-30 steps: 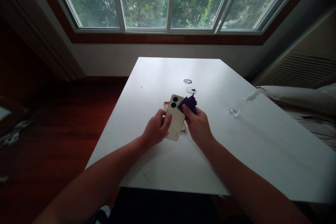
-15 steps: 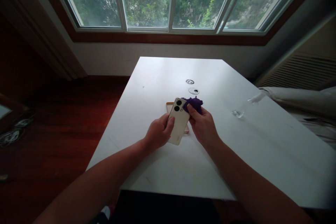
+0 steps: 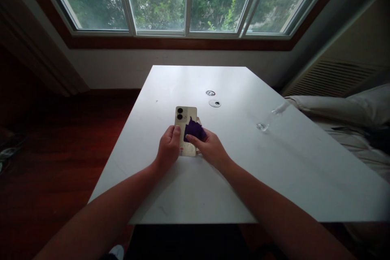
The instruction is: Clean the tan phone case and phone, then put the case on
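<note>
My left hand [image 3: 169, 144] grips a pale gold smartphone [image 3: 189, 113] by its left edge, with the back and camera lenses facing up. A bunched purple cloth [image 3: 195, 130] is pinched in my right hand [image 3: 210, 146] and lies against the lower middle of the phone's back. Behind the phone, a phone case [image 3: 198, 120] rests on the white table, mostly hidden by the phone and the cloth; only a bit of its right edge shows.
Two small round items, a ring-like one [image 3: 210, 93] and a flat disc [image 3: 215, 103], lie farther back on the white table [image 3: 146, 130]. A clear glass-like object [image 3: 262, 126] lies to the right. Beyond the table is a window, and pale cushions [image 3: 332, 107] border its right side.
The purple cloth has moved from the phone's upper right corner down to its lower middle. The phone has turned more upright and now covers most of the case. The view has shifted slightly.
</note>
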Demonstrator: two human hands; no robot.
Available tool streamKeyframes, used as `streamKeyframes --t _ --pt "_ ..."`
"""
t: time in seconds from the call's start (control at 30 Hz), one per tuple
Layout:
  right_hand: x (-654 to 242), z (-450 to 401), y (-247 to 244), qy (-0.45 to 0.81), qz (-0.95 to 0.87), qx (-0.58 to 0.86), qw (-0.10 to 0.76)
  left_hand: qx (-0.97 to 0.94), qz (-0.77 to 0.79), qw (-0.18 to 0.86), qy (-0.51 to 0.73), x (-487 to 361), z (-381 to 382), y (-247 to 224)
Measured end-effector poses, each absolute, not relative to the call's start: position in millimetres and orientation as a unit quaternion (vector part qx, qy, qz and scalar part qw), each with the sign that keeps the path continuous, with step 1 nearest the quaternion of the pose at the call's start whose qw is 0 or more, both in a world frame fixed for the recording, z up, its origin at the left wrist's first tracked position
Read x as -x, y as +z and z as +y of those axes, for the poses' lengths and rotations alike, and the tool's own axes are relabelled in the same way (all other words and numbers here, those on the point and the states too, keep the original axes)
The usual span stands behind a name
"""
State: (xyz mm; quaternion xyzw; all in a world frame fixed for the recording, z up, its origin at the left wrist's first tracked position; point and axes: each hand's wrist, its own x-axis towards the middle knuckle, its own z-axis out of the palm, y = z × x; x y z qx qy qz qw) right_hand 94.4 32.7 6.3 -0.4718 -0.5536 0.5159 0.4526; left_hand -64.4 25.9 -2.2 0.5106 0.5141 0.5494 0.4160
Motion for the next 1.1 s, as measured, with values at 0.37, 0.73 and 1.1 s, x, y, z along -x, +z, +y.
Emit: streamKeyframes --t 0.37,0.73,1.1 --pt "-97.1 37.6 10.4 0.57 -0.481 0.435 0.505 -0.502 0.505 0.429 0.556 64.0 25.1 -2.4" --pt "-101.3 40.2 5.9 0.651 -0.468 0.415 0.43 -0.476 0.517 0.437 0.561 66.5 28.5 -4.7" --pt "-103.9 40.3 6.6 0.641 -0.541 0.414 0.354 -0.471 0.514 0.419 0.582 68.0 27.3 -5.4"
